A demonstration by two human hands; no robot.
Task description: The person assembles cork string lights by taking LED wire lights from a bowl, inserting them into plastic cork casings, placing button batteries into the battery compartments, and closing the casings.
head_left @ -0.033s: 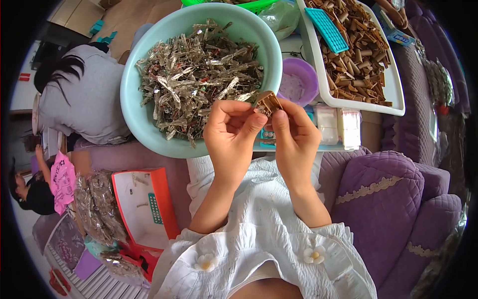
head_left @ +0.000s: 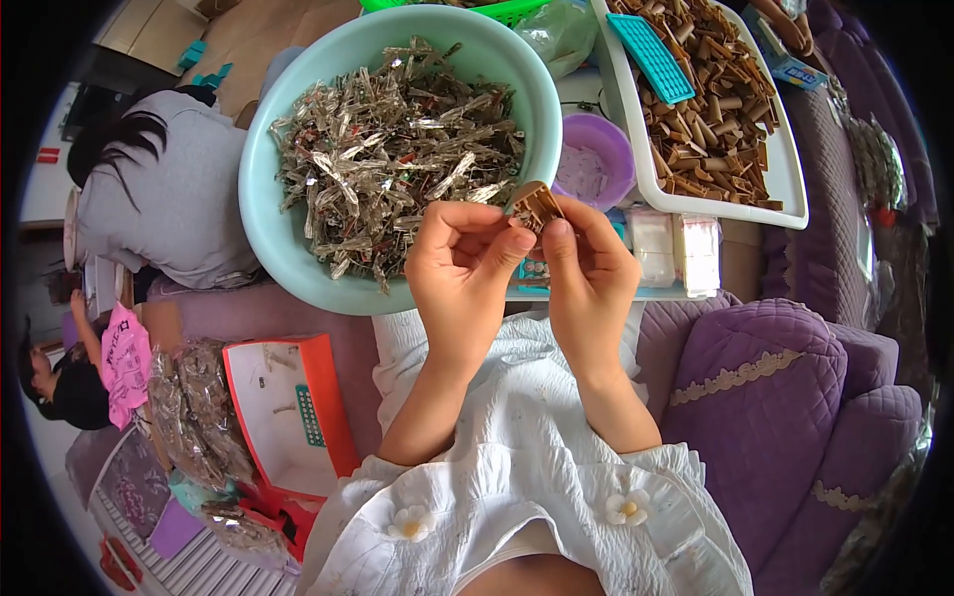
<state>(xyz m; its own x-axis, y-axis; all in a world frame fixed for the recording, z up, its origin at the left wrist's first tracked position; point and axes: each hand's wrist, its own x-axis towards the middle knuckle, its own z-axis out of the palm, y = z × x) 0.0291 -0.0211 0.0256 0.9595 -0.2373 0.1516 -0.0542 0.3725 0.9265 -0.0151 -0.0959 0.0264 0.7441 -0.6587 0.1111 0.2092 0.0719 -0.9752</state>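
In front of my chest I hold a small brown curved piece (head_left: 537,204) with slots or teeth along it, much like part of a hair claw clip. My left hand (head_left: 459,263) pinches its left side between thumb and fingers. On the other side, my right hand (head_left: 594,263) grips it the same way, thumb toward me. Beyond my left hand stands a big pale-green basin (head_left: 260,169) heaped with clear wrapped small items (head_left: 397,159). Far right, a white tray (head_left: 795,189) is full of brown curved pieces (head_left: 711,124) like the held one. Fingers partly hide the held piece.
A teal gridded mould (head_left: 651,58) lies on the tray's pieces. Between basin and tray sits a purple bowl (head_left: 621,164). An orange-white box (head_left: 323,397) is at left, a purple quilted cushion (head_left: 760,397) at right. A person in grey (head_left: 179,189) bends at far left.
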